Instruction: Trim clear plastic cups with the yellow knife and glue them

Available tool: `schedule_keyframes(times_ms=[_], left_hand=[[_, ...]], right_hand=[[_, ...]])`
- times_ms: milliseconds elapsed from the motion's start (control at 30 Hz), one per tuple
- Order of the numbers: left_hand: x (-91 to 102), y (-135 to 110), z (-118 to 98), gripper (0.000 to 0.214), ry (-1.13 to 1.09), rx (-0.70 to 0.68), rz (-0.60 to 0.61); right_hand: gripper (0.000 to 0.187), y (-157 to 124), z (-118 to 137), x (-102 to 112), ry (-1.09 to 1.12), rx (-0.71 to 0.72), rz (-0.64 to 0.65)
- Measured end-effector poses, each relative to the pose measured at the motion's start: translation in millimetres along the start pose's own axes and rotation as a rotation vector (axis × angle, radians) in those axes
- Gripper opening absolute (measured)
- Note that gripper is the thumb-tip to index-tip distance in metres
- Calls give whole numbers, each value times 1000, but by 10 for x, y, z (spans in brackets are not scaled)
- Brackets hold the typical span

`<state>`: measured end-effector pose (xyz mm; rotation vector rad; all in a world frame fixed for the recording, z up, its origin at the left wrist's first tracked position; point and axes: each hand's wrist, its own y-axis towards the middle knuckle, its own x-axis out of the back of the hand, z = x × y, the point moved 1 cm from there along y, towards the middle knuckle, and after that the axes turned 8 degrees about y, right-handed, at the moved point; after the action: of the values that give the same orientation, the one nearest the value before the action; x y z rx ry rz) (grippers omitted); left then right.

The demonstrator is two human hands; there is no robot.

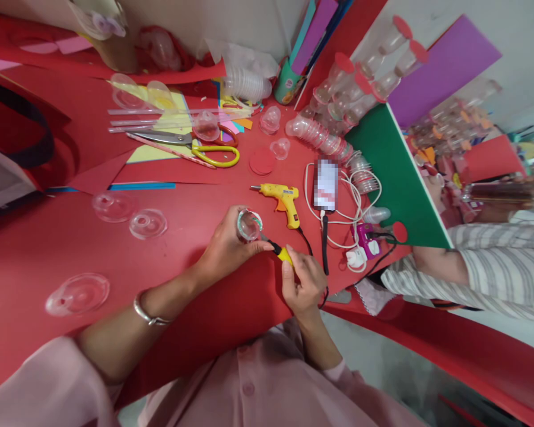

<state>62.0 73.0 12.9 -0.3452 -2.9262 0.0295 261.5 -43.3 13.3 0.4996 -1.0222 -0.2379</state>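
Note:
My left hand [225,246] holds a small clear plastic cup [249,225] tilted, its round rim facing up, with green and red marks along the edge. In my right hand [303,279] is a yellow-handled tool [285,255] with a black collar, shaped like a soldering iron. Its thin front end points at the cup beside my left thumb; whether it touches the cup I cannot tell. A yellow glue gun [279,196] lies on the red table just beyond both hands, its nozzle to the left and a black cord trailing behind my right hand.
Clear dome lids [148,224] lie at left. Yellow-handled scissors [216,155], plastic straws and coloured paper [160,155] are farther back. A phone [326,185], tangled white cables and a purple power adapter [365,240] sit at right, before a green divider [396,178]. Another person's striped sleeve [507,267] is beyond it.

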Motion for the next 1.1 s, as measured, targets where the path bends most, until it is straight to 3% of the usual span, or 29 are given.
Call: schedule_keyframes(times_ms=[567,1100], left_hand=[[-23,-8,-8,67,61,37,-21],[-10,42,37,68,-53,56,13]], right_hand=[[43,1,-5,-24,-28,7,5],[46,0,1,-12,-29,37,-12]])
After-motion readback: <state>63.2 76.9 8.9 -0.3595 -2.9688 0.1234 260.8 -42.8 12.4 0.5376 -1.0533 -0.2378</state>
